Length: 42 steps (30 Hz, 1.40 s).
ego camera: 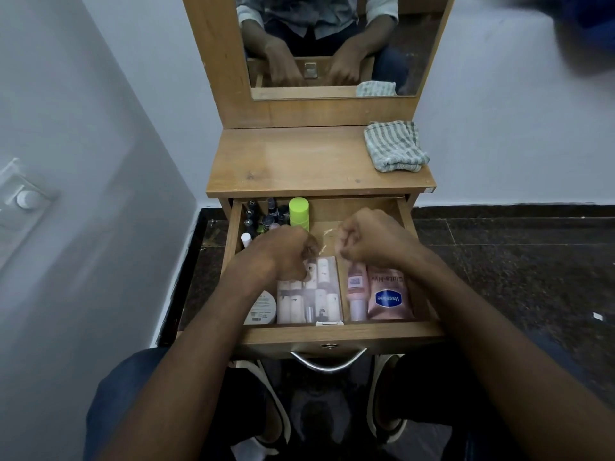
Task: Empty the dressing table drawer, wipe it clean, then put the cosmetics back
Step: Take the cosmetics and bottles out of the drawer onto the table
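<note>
The dressing table drawer [332, 336] is pulled out and full of cosmetics. A clear pack of small white bottles [311, 294] lies in its front middle. My left hand [286, 251] and my right hand [376, 241] hover over the pack's far edge with fingers curled, and both seem to pinch its clear plastic. A pink Vaseline tube [387, 294] and a pink bottle [356, 291] lie at the front right. A white round jar [263, 309] sits front left. A lime green bottle [299, 212] and several dark little bottles [266, 217] stand at the back left.
A striped folded cloth [394, 146] lies on the right back of the wooden tabletop [283, 161]. The mirror [332, 44] rises behind it. A white wall stands close on the left, dark stone floor on the right. My knees and shoes are under the drawer.
</note>
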Each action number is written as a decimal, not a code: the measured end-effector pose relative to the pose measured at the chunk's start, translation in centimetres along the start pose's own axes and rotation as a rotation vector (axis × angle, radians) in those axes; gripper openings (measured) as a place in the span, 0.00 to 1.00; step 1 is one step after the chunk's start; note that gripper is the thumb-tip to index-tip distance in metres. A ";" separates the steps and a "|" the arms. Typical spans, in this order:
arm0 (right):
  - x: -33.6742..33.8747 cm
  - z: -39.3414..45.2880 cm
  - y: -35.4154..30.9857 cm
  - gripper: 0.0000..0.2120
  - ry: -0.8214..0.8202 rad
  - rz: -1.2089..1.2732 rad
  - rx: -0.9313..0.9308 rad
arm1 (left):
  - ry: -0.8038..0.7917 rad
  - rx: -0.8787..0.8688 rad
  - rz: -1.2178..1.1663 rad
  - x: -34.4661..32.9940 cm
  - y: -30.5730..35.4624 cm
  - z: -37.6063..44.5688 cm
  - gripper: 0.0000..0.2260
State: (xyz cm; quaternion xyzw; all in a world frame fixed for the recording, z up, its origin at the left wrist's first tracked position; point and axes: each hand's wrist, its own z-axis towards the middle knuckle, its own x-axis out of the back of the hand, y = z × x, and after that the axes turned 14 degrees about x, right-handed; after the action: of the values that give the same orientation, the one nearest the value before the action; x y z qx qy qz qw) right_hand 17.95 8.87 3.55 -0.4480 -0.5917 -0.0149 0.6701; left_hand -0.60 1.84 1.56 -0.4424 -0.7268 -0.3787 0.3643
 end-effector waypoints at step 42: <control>0.7 2.0 -3.4 0.16 0.874 1.127 -0.134 | 0.569 -0.047 -0.542 4.8 0.5 0.2 0.33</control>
State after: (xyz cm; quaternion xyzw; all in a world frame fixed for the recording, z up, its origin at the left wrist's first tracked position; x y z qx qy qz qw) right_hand 14.68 8.45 5.95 -0.6786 0.0542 0.1192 0.7227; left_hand -1.82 3.93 5.78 -0.1201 -0.6785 -0.5850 0.4278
